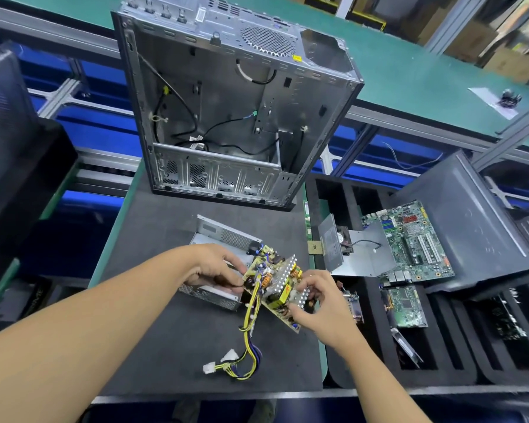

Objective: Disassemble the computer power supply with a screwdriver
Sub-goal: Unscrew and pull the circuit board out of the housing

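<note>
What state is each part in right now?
Yellow-brown power supply circuit board: lifted out, tilted, held by both hands.
Silver metal power supply housing: open, on the mat.
Grey computer tower case: open, gutted.
Left hand: gripping board.
Right hand: gripping board.

— How many computer cases?
— One open tower case (226, 117), standing on the mat.
— Circuit boards?
— Three: one power supply board (275, 285), one motherboard (416, 242), one smaller green card (405, 306).
— Metal housings for the supply?
— One housing (217, 239).
— White connectors on the yellow wire bundle (251, 331)?
— Two connectors (209, 368).
— Hands?
— Two: left hand (217, 267), right hand (321, 303).
</note>
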Demonstrator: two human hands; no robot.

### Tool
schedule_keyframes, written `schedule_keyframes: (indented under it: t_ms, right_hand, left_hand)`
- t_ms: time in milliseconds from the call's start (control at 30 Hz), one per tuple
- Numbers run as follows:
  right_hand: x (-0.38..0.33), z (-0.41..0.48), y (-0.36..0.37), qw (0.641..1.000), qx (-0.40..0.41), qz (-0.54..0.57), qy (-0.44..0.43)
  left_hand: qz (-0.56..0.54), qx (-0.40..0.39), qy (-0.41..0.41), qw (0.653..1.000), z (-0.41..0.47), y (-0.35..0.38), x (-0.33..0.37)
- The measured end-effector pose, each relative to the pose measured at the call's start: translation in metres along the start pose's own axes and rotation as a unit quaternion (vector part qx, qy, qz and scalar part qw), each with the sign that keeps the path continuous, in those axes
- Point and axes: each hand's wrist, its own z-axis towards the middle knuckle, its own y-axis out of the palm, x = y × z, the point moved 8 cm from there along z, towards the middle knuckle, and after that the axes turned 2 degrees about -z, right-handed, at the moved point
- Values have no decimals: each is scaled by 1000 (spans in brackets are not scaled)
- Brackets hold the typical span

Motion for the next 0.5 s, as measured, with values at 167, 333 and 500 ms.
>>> schedule_keyframes:
  t_ms: [167, 333, 500]
  right_hand:
    - [0, 1, 2, 1000, 12, 12, -7]
    - [1, 5, 2, 1000, 6, 1, -7]
    - [5, 5, 7, 1000, -2, -18, -4]
  left_hand:
    - [-5, 37, -2, 999, -2, -4, 2]
    - [24, 75, 28, 996, -4, -7, 4]
    - [157, 92, 111, 977, -8, -2, 16]
